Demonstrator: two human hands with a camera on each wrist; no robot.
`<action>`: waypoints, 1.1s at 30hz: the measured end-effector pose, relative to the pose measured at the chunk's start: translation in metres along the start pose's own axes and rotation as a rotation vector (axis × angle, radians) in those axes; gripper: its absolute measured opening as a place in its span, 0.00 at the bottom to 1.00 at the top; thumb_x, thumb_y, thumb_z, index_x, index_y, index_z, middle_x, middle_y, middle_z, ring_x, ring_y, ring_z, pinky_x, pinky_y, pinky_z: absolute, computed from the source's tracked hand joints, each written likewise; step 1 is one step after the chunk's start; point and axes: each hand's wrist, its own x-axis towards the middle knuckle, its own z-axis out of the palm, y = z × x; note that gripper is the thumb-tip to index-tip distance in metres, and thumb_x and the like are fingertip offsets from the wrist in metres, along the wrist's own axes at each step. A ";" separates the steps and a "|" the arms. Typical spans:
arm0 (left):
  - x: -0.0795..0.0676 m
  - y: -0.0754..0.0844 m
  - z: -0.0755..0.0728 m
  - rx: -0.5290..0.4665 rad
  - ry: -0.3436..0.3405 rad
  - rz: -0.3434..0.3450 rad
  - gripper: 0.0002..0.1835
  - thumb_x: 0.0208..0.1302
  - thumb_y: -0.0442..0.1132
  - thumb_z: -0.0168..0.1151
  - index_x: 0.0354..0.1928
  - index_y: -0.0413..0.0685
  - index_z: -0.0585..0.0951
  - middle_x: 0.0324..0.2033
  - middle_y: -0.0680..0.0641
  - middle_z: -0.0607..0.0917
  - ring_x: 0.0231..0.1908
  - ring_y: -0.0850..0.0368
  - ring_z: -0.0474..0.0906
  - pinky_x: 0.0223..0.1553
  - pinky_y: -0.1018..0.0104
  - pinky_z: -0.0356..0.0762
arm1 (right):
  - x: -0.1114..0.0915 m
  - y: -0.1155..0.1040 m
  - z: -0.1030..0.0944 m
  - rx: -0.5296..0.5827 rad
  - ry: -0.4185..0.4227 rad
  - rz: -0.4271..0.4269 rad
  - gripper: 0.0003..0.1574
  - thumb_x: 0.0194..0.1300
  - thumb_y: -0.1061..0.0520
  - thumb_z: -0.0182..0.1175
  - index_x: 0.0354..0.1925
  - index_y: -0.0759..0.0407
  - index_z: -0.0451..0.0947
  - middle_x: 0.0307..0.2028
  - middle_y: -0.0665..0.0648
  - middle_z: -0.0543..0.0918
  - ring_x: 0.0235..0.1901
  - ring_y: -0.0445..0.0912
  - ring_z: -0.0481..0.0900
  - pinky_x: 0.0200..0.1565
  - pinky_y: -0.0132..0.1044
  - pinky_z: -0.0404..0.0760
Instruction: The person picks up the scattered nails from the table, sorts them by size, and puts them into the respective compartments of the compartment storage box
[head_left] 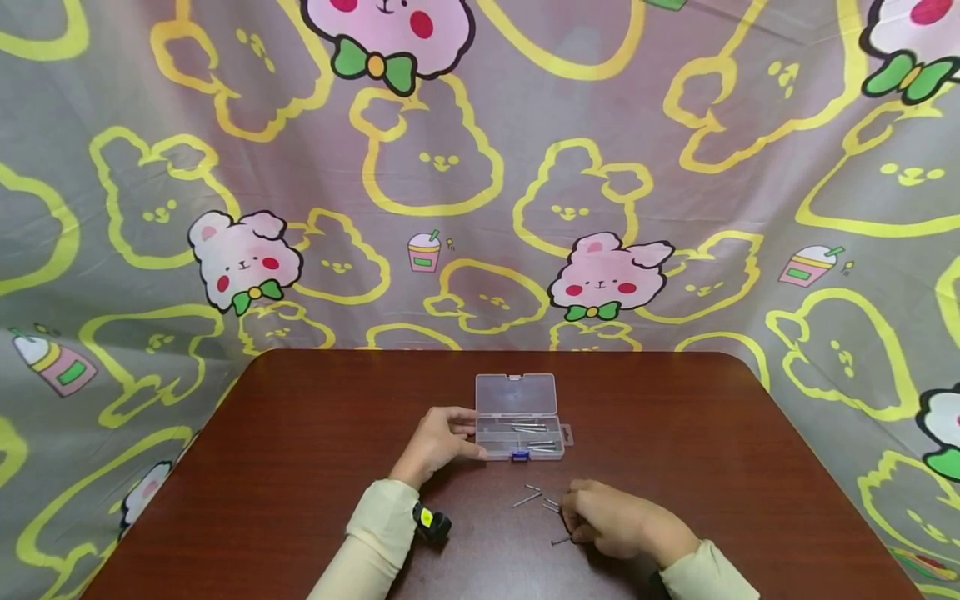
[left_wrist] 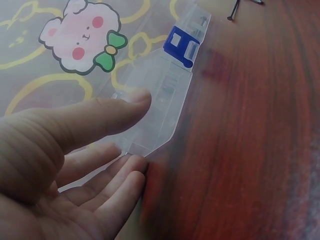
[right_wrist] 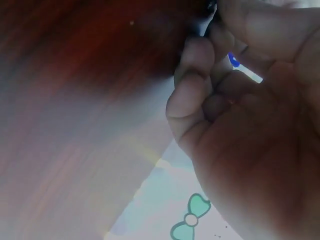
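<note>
A grey fabric curtain (head_left: pixel 465 242), printed with yellow outlines and pink rabbit heads in green bows, hangs well beyond the open, clear plastic, compartmented box (head_left: pixel 493 427). A reddish-brown wood-grain table (head_left: pixel 337 400) carries the box and extends on every side of it. Two pale cream sleeves (head_left: pixel 375 525) come in from the near side of the box. The box lies flat, its hinged lid (head_left: pixel 516 394) raised along the far edge. The right hand (head_left: pixel 611 518) is low on the table, nearer than the box and to its right, fingers curled beside a slim, grey metal fastener (head_left: pixel 561 542); whether they pinch it, I cannot tell. The left hand (head_left: pixel 442 437) touches the box's left end, thumb and fingers spread apart. A black wrist device with a yellow sticker (head_left: pixel 432 523) is left of the box, on its near side. A clear tab (head_left: pixel 567 434) juts from the box's right end; a blue plastic latch (head_left: pixel 521 456) sits on its near edge. More fasteners lie inside the box, and several loose ones (head_left: pixel 527 499) lie just nearer than it.
</note>
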 end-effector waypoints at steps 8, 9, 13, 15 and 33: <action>0.000 -0.002 0.001 0.000 -0.001 -0.002 0.35 0.40 0.28 0.84 0.56 0.33 0.82 0.47 0.37 0.86 0.50 0.45 0.82 0.43 0.60 0.83 | -0.005 0.005 -0.002 0.120 0.045 0.001 0.13 0.69 0.61 0.62 0.32 0.46 0.71 0.30 0.37 0.68 0.33 0.34 0.68 0.37 0.32 0.71; 0.000 -0.002 0.001 0.001 -0.001 -0.004 0.35 0.40 0.28 0.84 0.56 0.33 0.82 0.47 0.37 0.86 0.50 0.45 0.82 0.43 0.60 0.83 | -0.005 0.007 -0.003 0.165 0.051 -0.003 0.12 0.71 0.61 0.61 0.33 0.46 0.71 0.30 0.37 0.69 0.33 0.33 0.68 0.37 0.32 0.71; 0.000 -0.003 0.001 0.000 -0.001 -0.005 0.35 0.40 0.28 0.84 0.56 0.33 0.82 0.47 0.37 0.86 0.50 0.45 0.82 0.43 0.60 0.83 | -0.003 0.016 -0.006 0.307 0.112 -0.067 0.08 0.73 0.60 0.59 0.35 0.49 0.75 0.30 0.38 0.76 0.32 0.32 0.73 0.35 0.30 0.75; 0.000 -0.002 0.002 -0.005 -0.001 -0.007 0.35 0.40 0.28 0.84 0.56 0.33 0.82 0.47 0.37 0.86 0.50 0.45 0.82 0.43 0.60 0.83 | -0.002 0.018 -0.007 0.348 0.151 -0.101 0.05 0.73 0.60 0.60 0.37 0.51 0.78 0.32 0.40 0.79 0.33 0.32 0.75 0.37 0.31 0.77; 0.000 -0.001 0.001 -0.004 0.006 -0.006 0.36 0.39 0.27 0.84 0.56 0.32 0.81 0.46 0.38 0.86 0.49 0.45 0.83 0.43 0.60 0.83 | 0.008 0.026 -0.005 0.423 0.425 0.121 0.07 0.71 0.63 0.61 0.33 0.58 0.82 0.25 0.50 0.80 0.25 0.38 0.77 0.29 0.34 0.79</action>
